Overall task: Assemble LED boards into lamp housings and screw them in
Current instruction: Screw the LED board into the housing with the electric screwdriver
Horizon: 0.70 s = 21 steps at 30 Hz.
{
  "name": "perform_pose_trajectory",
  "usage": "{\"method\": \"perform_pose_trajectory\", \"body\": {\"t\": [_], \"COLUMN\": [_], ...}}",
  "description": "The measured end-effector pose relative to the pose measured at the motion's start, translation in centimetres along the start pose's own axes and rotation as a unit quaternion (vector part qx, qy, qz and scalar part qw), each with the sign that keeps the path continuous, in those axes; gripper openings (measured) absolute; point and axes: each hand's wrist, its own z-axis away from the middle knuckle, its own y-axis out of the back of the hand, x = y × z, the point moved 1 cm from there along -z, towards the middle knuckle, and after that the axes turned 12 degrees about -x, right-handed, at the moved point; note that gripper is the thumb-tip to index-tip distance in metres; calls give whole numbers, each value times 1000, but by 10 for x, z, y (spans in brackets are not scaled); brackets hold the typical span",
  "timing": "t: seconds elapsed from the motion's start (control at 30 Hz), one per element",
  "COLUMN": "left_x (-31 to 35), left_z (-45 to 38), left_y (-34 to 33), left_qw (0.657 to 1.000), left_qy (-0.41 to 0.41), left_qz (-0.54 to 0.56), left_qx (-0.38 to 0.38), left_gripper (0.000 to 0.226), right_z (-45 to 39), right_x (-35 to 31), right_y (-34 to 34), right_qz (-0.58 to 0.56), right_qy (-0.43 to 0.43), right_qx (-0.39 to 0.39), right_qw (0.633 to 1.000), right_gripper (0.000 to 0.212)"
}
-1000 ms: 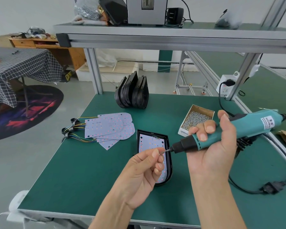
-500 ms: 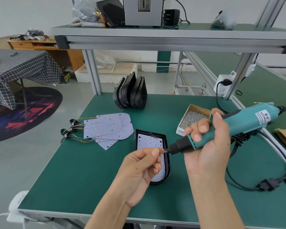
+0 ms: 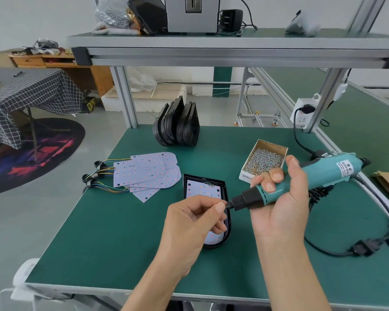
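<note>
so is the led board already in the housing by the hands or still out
In. The LED board lies flat inside the black housing, whose rim shows around it. Whether it is screwed down cannot be told.

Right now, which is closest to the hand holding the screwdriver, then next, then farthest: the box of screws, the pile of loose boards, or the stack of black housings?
From the right hand:
1. Box of screws, just behind it.
2. Stack of black housings, far back, leftward.
3. Pile of loose boards, far left.
</note>
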Motion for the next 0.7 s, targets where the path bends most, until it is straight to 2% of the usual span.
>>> {"method": "perform_pose_trajectory", "body": {"t": [0.23,0.3,0.4,0.5,0.6,0.7], "left_x": [2,2,-4,-13,-16,-17], "left_z": [-4,-7,-10,-8,0,4], "left_y": [-6,-5,0,9,10,6], "left_qw": [999,998,992,985,988,990], "left_qy": [25,29,41,26,11,4], "left_qz": [13,40,60,10,-48,-62], "left_qx": [26,38,105,168,146,130], "left_gripper": [13,21,26,24,18,14], "right_z": [-3,-4,-6,-7,-10,-11], "right_x": [4,6,6,5,3,2], "right_y": [6,8,10,12,13,12], "right_qz": [-5,-3,-2,-18,-28,-31], "right_qy": [-1,1,-2,0,9,10], "right_qx": [9,12,23,29,32,35], "right_qw": [1000,1000,1000,999,999,999], "right_gripper": [10,11,13,14,14,16]}}
